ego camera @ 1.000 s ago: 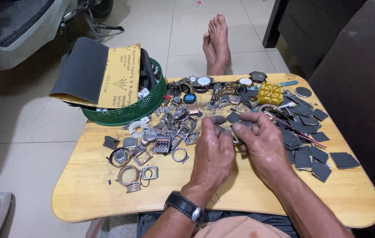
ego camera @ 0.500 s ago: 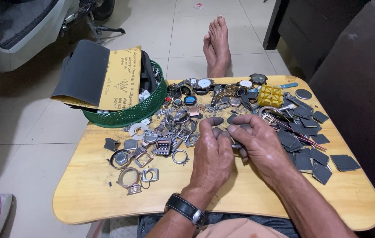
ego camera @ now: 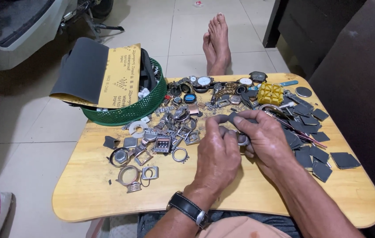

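Note:
Over the middle of a small wooden table [ego camera: 86, 198], my left hand [ego camera: 216, 154] and my right hand [ego camera: 264, 139] are pressed together. Between the fingers sits a small metal watch part [ego camera: 243, 140], with a dark grey piece of sandpaper [ego camera: 231, 118] pinched against it by both hands. I cannot tell exactly which hand carries the part. A black watch [ego camera: 189, 209] is strapped to my left wrist. Just left of my hands lie several metal watch cases and bezels [ego camera: 163, 143].
A green basket [ego camera: 130, 112] with sheets of sandpaper [ego camera: 97, 72] stands at the back left. Watches [ego camera: 204, 81] and a yellow block [ego camera: 270, 92] lie along the back edge. Cut dark sandpaper squares [ego camera: 310, 152] cover the right side. My bare feet [ego camera: 216, 42] rest on the tiled floor beyond.
My hands stay together at the table's middle, with only slight shifts of the fingers on the small part and sandpaper. Nothing else on the table has moved.

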